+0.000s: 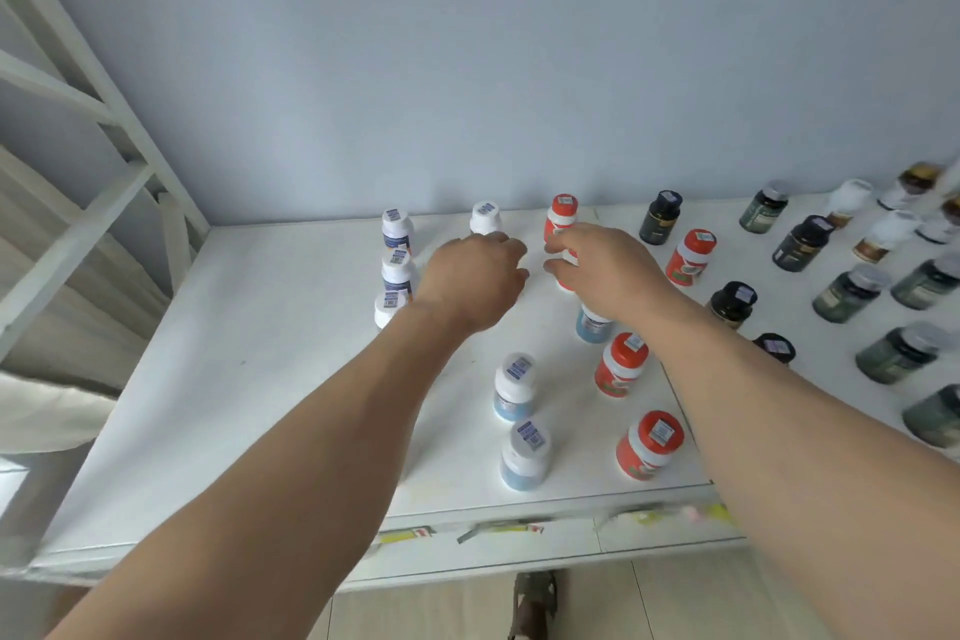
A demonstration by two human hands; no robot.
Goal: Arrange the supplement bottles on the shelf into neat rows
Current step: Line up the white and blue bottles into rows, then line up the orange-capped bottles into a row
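Supplement bottles stand on the white shelf (249,379). At the left, three white-capped bottles (397,270) form a column. My left hand (472,276) curls down over a white bottle (522,270), of which only a sliver shows by the fingertips, just in front of the back white bottle (485,217). My right hand (605,270) grips a red bottle (567,282) between thumb and fingers, in front of the back red bottle (563,213). Two light-blue bottles (514,387) and two red bottles (621,364) stand nearer me.
Another red bottle (691,257), black bottles (660,217) and several dark green bottles (898,353) stand to the right, with brown and white ones (847,203) at the far right. A white shelf frame (78,130) rises at the left. The wall (467,68) backs the shelf.
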